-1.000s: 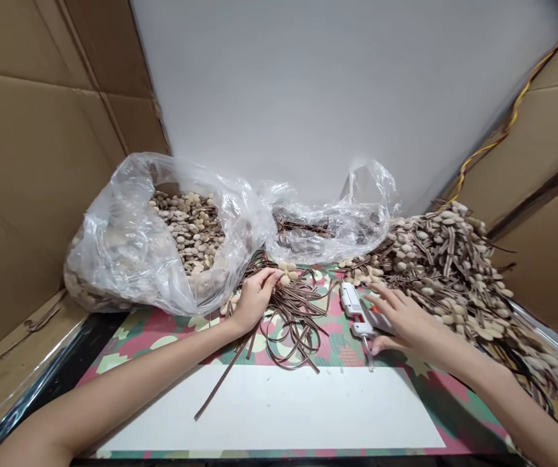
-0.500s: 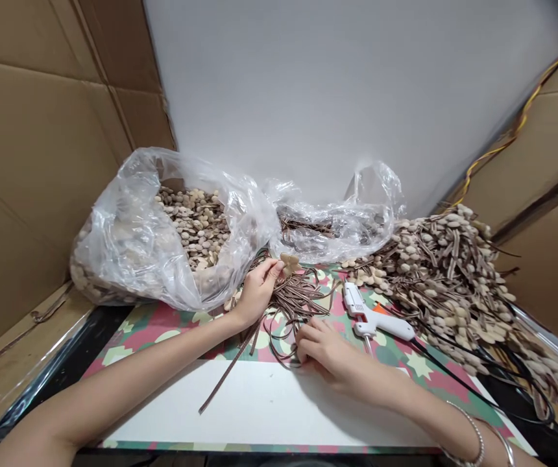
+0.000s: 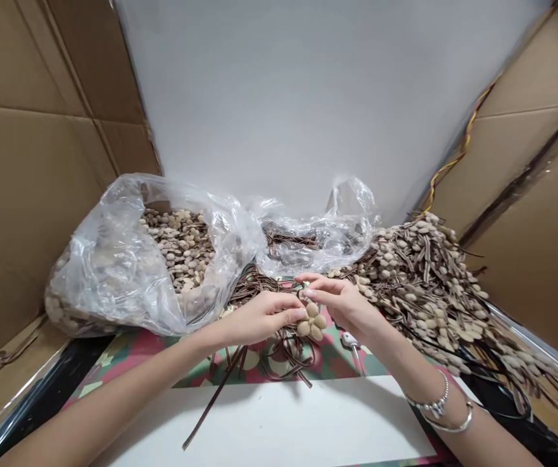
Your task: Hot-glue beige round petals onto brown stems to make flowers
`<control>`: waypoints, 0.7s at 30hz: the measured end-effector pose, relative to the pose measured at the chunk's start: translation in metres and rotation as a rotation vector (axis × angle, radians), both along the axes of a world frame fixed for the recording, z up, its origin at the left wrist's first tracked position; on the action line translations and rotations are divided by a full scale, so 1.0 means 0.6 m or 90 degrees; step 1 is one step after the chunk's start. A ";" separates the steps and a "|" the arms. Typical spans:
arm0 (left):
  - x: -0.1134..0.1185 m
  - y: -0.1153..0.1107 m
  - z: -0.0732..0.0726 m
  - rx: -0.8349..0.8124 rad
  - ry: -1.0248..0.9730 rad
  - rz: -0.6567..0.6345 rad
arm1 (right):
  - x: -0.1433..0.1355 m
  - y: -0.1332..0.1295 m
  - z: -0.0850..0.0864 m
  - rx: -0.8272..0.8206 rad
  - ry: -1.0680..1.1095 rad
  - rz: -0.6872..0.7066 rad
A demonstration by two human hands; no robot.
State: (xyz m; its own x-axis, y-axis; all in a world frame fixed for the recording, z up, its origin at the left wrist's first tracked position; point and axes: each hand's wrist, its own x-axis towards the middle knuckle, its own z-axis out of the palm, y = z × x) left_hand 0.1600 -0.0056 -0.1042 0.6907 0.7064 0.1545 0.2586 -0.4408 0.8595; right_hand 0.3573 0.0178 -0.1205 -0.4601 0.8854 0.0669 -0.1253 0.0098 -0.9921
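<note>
Beyond the white sheet (image 3: 269,421), a flower (image 3: 312,322) is pinched between closed fingers of the left hand (image 3: 259,318); the right hand's (image 3: 350,309) fingers are held partly curled, any grip there unclear.

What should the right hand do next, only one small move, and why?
Perhaps the right hand should gently steady the beige, fuzzy-looking, flower-shaped piece by its free side, because the left hand seems to pinch it only at one edge, and the right hand is close beside it.
</note>
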 end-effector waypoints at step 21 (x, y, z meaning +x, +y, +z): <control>0.046 0.031 -0.005 -0.124 -0.059 -0.012 | 0.008 0.005 -0.016 -0.184 0.151 -0.047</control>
State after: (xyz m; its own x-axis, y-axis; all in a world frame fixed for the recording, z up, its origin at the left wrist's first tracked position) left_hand 0.1877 0.0131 -0.1070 0.6935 0.7161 0.0796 0.1677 -0.2678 0.9488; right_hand 0.3620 0.0206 -0.1304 -0.3955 0.9137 -0.0937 -0.3608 -0.2483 -0.8990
